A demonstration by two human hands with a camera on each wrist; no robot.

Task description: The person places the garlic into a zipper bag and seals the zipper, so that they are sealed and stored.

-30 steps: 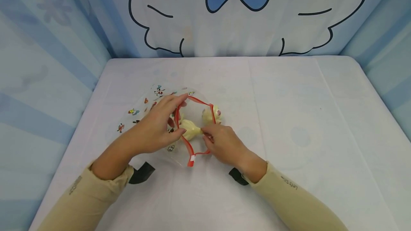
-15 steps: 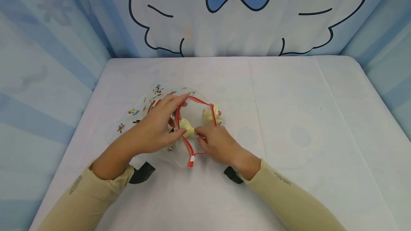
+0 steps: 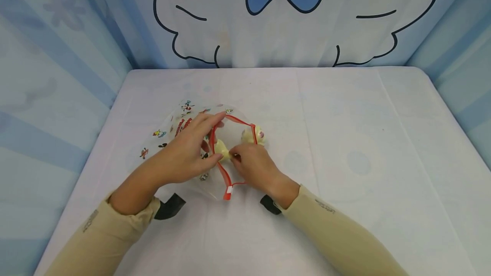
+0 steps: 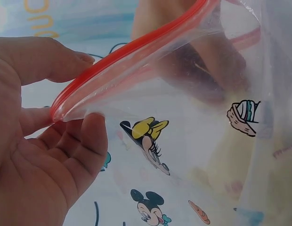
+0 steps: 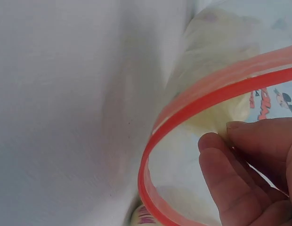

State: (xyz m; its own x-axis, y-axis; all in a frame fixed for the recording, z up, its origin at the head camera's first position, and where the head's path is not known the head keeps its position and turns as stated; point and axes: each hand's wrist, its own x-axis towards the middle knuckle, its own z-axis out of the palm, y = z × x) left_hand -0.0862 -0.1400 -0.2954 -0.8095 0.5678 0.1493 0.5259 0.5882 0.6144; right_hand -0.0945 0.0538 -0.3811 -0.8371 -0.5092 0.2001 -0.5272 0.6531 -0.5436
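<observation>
A clear plastic zip bag [image 3: 227, 181] with a red zip rim and cartoon prints lies on the table, its mouth facing right. My left hand [image 3: 188, 152] grips the rim between thumb and fingers, as the left wrist view shows along the red zip [image 4: 132, 49]. A pale yellow garlic bulb [image 3: 221, 148] is at the bag's mouth, its narrow stem pinched in my right hand [image 3: 256, 167]. Through the plastic in the right wrist view, another pale yellow shape [image 5: 216, 40] shows dimly deeper in. The left thumb partly hides the bulb in the head view.
A second garlic bulb [image 3: 260, 134], with purple streaks, sits on the table just beyond my right hand, beside the bag's rim. The table [image 3: 364, 139] has a pale cloth. Printed curtains [image 3: 285, 37] stand behind it and at both sides.
My right hand has moved left with the pinched garlic bulb, taking it further into the bag's mouth. The left hand stays in place on the rim.
</observation>
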